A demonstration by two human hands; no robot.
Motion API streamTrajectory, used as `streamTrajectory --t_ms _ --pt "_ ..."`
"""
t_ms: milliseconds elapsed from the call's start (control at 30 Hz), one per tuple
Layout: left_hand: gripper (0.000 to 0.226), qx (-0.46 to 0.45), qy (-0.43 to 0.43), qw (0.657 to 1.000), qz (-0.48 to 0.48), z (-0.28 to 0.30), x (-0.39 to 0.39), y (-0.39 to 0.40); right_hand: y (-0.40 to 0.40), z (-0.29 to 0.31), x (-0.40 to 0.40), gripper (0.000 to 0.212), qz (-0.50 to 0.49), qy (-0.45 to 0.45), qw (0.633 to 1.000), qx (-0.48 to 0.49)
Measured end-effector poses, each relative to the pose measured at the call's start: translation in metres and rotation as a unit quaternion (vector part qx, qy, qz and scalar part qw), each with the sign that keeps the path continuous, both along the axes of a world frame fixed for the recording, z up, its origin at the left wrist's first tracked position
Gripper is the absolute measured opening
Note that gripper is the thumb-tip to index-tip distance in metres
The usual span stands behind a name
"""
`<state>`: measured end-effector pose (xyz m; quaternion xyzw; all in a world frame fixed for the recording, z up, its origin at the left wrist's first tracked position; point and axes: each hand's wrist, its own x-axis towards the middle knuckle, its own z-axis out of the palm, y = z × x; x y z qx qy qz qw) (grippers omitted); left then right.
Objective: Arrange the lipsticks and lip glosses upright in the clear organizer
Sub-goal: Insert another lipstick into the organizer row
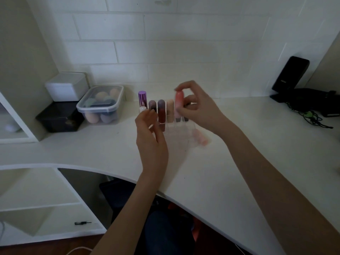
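Centrally, the pink tube (178, 105), rounded at its top and fading from coral to pale pink, stands upright at the right end of the row in the clear organizer (181, 128) on the desk (239, 144). My right hand (199, 109) pinches its top between thumb and fingertips. Left of it, in order: a beige tube (170, 111), a dark red gloss (161, 112), a mauve-capped tube (152, 105), and behind these a taller purple lipstick (142, 99). My left hand (151, 133) is at the organizer's left end, fingers loosely curved; whether they touch it I cannot tell. Further left sit a lidded tub (103, 105) of sponges, a white box (67, 86) and a black box (58, 116).
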<state>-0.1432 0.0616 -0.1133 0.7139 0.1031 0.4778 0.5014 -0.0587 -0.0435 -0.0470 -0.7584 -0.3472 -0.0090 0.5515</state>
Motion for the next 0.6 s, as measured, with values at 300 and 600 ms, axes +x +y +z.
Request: streamTrajectory --t_ms 300,600 --pt "0.025 0.009 0.016 1.0 0.005 -0.003 0.003 0.001 0.003 -0.01 0.011 0.034 -0.087 -0.068 0.994 -0.008" --pt "0.015 0.019 0.023 0.999 0.012 -0.006 0.006 0.002 0.018 -0.032 0.016 0.025 -0.077 -0.175 0.974 -0.122"
